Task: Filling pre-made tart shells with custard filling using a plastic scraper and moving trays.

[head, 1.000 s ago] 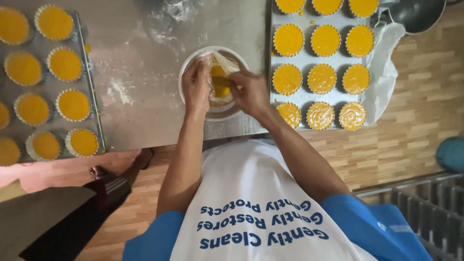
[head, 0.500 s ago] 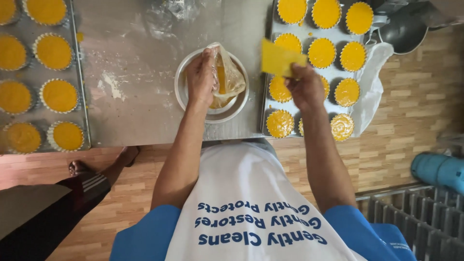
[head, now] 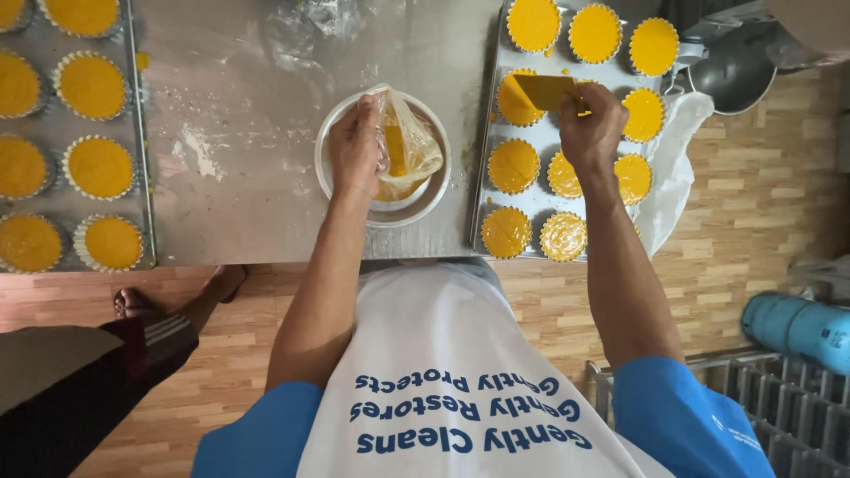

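Plastic bag (head: pixel 409 146) with yellow filling sits inside a round white bowl (head: pixel 436 190) on the steel table (head: pixel 239 133), in the middle of the scene. The left hand (head: pixel 356 146) has its fingers closed around the bag's left side and keeps it upright in the bowl. The bag looks soft, thin and probably slippery from the filling, so I judge it is best held high, by the gathered film, not squeezed at the belly.

The right hand (head: pixel 591 128) is over the right tray (head: pixel 493 186) of filled tart cups (head: pixel 513 165), fingers pinched on a flat yellow scraper (head: pixel 547 90). The scraper seems light and fairly stiff, and it is held by its right edge. The cups look fragile, with thin fluted rims.

On the far left stands a second tray (head: pixel 137 177) of filled cups. Another person's foot (head: pixel 133 303) shows on the wooden floor (head: pixel 761 230).
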